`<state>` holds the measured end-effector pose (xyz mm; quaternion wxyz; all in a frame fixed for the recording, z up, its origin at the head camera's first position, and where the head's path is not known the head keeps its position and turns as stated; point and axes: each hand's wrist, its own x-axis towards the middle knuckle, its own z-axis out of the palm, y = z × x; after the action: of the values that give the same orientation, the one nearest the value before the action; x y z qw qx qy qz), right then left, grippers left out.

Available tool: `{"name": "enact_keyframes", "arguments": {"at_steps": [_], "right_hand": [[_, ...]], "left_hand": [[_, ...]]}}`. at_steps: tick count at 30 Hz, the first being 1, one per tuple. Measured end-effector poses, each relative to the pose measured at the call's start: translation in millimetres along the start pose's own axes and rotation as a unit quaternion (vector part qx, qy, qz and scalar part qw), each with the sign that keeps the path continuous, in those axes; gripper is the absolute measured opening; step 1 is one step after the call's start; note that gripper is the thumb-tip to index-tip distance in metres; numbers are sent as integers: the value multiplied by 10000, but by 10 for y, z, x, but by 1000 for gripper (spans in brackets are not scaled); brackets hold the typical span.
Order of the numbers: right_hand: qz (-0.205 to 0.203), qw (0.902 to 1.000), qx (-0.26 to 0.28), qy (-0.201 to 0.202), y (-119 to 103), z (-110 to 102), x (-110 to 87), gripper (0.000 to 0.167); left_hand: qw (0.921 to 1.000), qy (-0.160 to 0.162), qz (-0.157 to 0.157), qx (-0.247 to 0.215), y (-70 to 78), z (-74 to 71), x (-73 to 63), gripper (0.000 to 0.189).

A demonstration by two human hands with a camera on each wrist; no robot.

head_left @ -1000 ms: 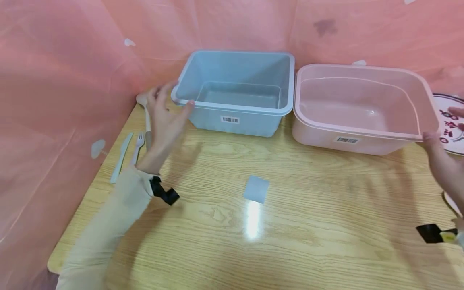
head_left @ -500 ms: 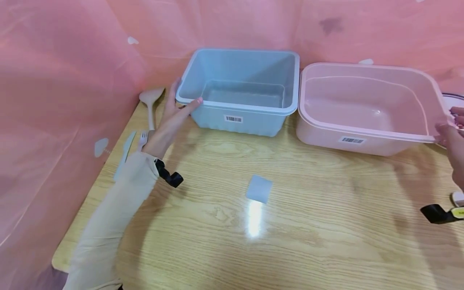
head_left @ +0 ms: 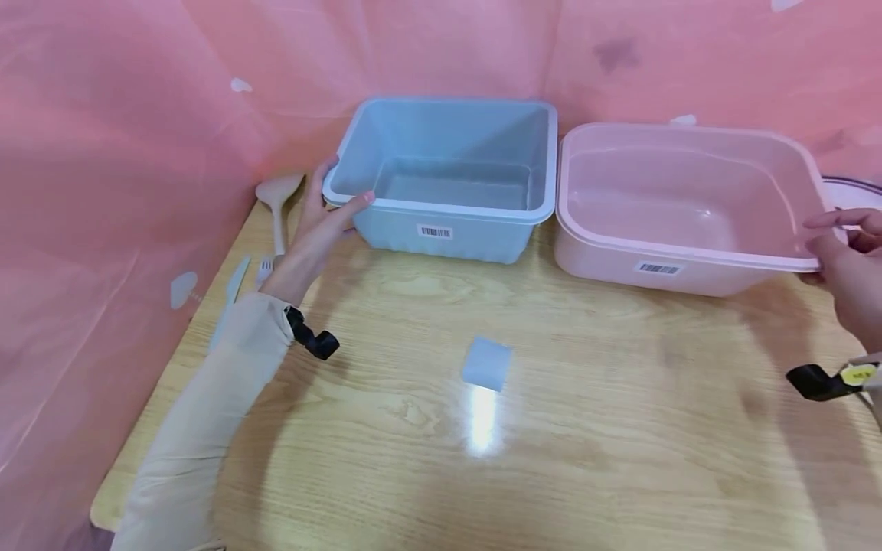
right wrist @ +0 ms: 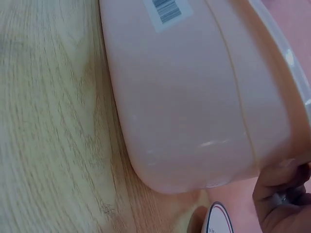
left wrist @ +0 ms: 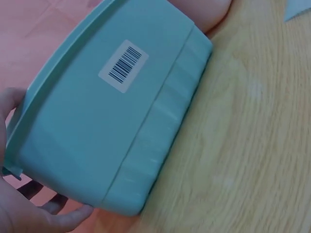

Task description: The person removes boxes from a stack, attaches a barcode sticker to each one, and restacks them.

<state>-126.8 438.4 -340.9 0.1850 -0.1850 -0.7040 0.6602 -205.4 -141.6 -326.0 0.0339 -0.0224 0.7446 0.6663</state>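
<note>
A light blue plastic basin (head_left: 393,233) with a barcode label on its front stands at the back of the wooden table. My left hand (head_left: 318,233) grips its left end, the thumb over the front rim. In the left wrist view, curled fingers (left wrist: 73,218) lie against the end wall of the basin below the rim. Beside it on the right is a pink plastic basin (head_left: 599,260), also labelled. My right hand (head_left: 854,275) holds that one by its right rim, thumb on top; the right wrist view shows bent fingers (right wrist: 277,174) under the rim. Both basins have nothing inside.
Left of the blue basin lie a beige spatula-like utensil (head_left: 278,191), a fork (head_left: 266,268) and a knife (head_left: 234,287). A plate (head_left: 844,191) sits partly hidden behind my right hand. A small grey-blue square (head_left: 487,363) lies mid-table (head_left: 586,459). Pink sheeting (head_left: 448,46) hangs behind.
My left hand has come in from just off the blue basin to grip its left end. The right hand has closed on the pink basin's right rim. Both basins stay in place.
</note>
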Motion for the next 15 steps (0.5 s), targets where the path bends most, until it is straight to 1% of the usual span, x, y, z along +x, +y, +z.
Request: {"name": "enact_keyframes", "arguments": {"at_steps": [1,2,3,4,6,7,8,9,10,11,12,15], "right_hand": [[-15,9998,172,-58,27,-19,27,34],[-89,9989,434,-148,99,-61,88,35],[-161,9980,580,-186,180,-107,160,35],[-78,9979,630,-134,224,-140,217,34],[-205,9958,864,-208,421,-256,414,33],[-203,9957,883,-199,493,-304,502,32],[-285,9948,933,-284,594,-365,605,31],[-267,9947,948,-307,663,-413,685,29],[-266,9958,824,-290,723,-454,760,28],[-320,9957,796,-346,670,-412,703,28],[-379,9956,758,-410,658,-401,693,27],[-263,9976,535,-340,485,-277,534,29]], "left_hand": [[10000,-25,11,-17,-11,4,1,83],[10000,-44,16,-30,-21,10,3,83],[10000,-54,23,-52,-27,15,4,82],[10000,-61,29,-67,-33,19,7,81],[10000,-43,49,-72,-38,25,9,81],[10000,-28,55,-70,-39,26,12,80],[10000,-20,63,-72,-40,25,15,79],[9999,-11,58,-88,-37,24,14,79],[9999,3,41,-98,-37,22,14,79],[9999,23,25,-112,-35,20,14,79],[9999,42,19,-122,-36,19,15,79],[9997,90,3,-243,-36,24,19,78]]}}
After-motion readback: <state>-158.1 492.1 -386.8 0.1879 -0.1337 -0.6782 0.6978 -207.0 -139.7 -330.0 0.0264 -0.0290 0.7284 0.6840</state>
